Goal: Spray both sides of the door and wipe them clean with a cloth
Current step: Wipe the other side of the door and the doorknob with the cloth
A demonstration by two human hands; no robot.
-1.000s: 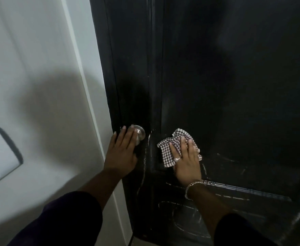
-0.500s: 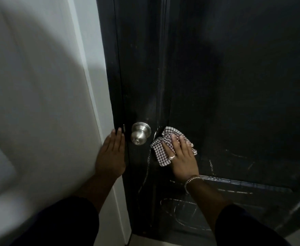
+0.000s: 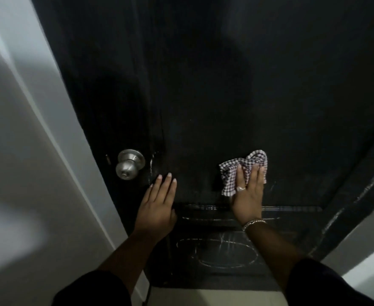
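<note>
There is one black door point(image 3: 226, 96), one round knob point(image 3: 129, 164) and one checked cloth point(image 3: 232, 175). The door stands tall, top to bottom. The right hand point(image 3: 248, 195) presses the bunched cloth flat on the door with straight fingers, and the left hand point(image 3: 157, 206) lies flat beside the knob, fingers together.

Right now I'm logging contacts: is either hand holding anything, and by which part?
The right hand presses the checkered cloth flat against the black door, fingers over its lower right part. The left hand holds nothing; it rests open on the door.
</note>
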